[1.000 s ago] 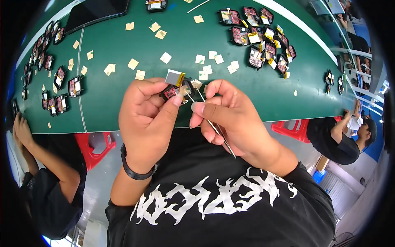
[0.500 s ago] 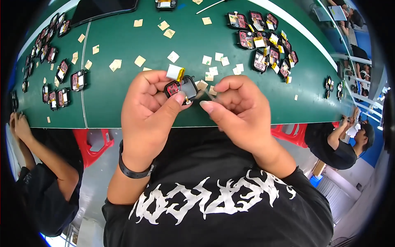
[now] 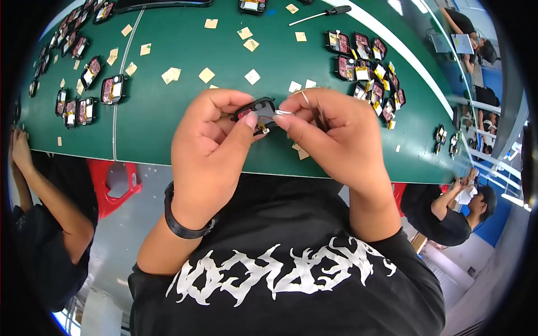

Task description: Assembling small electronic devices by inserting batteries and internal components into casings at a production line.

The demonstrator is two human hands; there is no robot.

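Black plastic casing with a red circuit board (image 3: 263,111), above the near side of the green desk (image 3: 157,112), my left hand (image 3: 210,143) closed on its left end, my right hand (image 3: 342,137) pinching a small thin white piece (image 3: 284,112) beside its right end, slim metal tweezers (image 3: 306,99) between those fingers, pale square stickers (image 3: 207,75) scattered beyond, similar open casings (image 3: 346,67) far right on my remote view.

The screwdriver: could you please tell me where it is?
In the head view, the screwdriver lies right of centre near the top, on the green table, beyond the clustered casings.

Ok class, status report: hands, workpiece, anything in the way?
Left hand holding open black device housing. Right hand pinching small white piece, also holding tweezers. Fingers partly cover the housing.
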